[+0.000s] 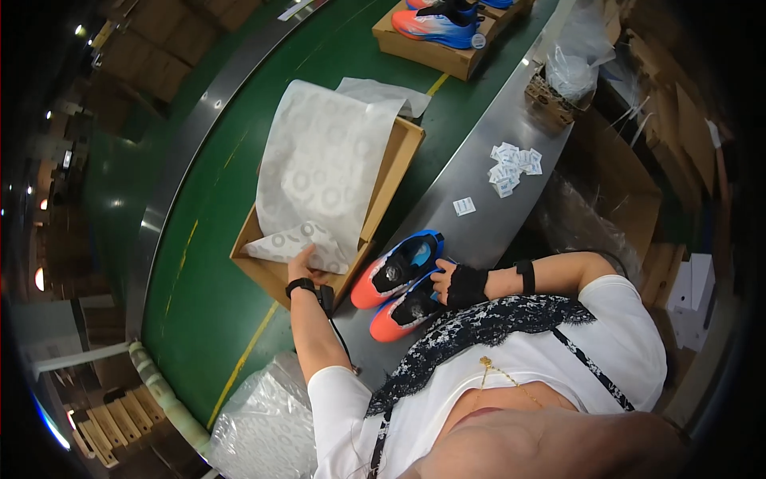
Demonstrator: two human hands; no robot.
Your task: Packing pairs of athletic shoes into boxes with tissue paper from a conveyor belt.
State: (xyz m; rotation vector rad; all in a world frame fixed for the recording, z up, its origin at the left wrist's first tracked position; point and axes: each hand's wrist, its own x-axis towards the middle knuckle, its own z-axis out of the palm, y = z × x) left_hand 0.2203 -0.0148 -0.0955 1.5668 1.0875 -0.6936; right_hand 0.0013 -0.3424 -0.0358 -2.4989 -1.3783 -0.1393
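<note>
A brown cardboard shoebox [381,188] lies open on the green belt, lined with white patterned wrapping paper [319,160]. My left hand [307,265] is at the near end of the box, its fingers closed on a folded corner of that paper and partly hidden by it. Two running shoes, orange, blue and black, lie side by side on the metal ledge right of the box: the farther shoe [392,271] and the nearer shoe [403,310]. My right hand [452,283], in a black wrist cover, grips the nearer one by its heel collar.
Several small white packets [511,169] lie on the metal ledge [447,199], with a single packet [463,207] apart. Farther up the belt, more shoes [435,28] rest on a box. A carton with clear plastic [570,76] stands far right; plastic film [267,419] lies near left.
</note>
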